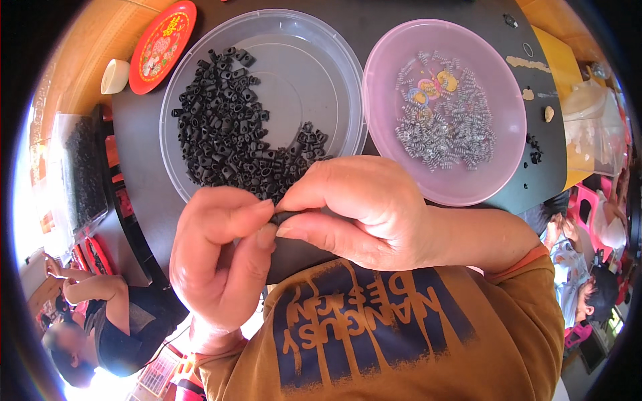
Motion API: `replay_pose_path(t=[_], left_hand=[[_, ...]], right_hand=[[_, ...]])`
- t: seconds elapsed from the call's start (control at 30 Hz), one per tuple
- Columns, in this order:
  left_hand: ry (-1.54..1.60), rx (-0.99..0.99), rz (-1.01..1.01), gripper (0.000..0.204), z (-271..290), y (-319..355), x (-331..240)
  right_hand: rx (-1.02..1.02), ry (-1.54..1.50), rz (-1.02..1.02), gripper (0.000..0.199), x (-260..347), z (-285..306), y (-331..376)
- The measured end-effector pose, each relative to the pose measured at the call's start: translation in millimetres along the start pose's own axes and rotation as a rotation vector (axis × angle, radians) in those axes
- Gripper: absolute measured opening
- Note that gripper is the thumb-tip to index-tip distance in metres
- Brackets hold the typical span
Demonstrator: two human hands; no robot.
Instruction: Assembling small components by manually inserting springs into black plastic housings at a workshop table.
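Just in front of my chest, my left hand and my right hand meet fingertip to fingertip. Between the thumb and forefinger of the right is a small black plastic part, mostly covered by the fingers. My left thumb and forefinger pinch at its left end; whether they hold anything else is hidden. Beyond the hands, a round clear tray carries a heap of small hollow black plastic parts. To its right, a pink plastic bowl contains many small metal coil springs.
A red patterned plate and a white cup lie at the far left. Black crumbs dot the dark table at right. A clear container of dark pieces stands at left. People sit on both sides.
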State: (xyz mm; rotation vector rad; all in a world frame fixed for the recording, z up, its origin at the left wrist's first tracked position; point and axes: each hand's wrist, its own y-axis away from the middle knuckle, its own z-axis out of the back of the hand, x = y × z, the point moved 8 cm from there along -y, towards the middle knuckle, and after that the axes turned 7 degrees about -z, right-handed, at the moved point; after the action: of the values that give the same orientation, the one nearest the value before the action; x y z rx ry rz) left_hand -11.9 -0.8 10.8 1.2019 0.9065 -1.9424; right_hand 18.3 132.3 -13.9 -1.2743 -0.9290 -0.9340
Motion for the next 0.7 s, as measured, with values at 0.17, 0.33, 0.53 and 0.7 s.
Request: replay_pose_path(t=[0.17, 0.33, 0.53, 0.7], left_hand=[[-0.19, -0.003, -0.137, 0.021, -0.3, 5.3, -11.7], [-0.269, 0.002, -0.156, 0.025, -6.1, 7.1, -12.8], [-0.585, 0.035, -0.41, 0.031, -18.0, 4.6, -29.1], [-0.357, 0.072, -0.321, 0.029, -9.8, -2.5, -18.3]], right_hand=[[-0.002, -0.045, 0.013, 0.016, 1.4, 0.0, -0.4], [-0.049, 0.016, 0.056, 0.017, 3.3, 1.8, 2.9], [-0.091, 0.099, 0.044, 0.018, 1.8, 1.3, 4.0], [-0.133, 0.136, 0.183, 0.022, 11.1, 8.9, 2.4]])
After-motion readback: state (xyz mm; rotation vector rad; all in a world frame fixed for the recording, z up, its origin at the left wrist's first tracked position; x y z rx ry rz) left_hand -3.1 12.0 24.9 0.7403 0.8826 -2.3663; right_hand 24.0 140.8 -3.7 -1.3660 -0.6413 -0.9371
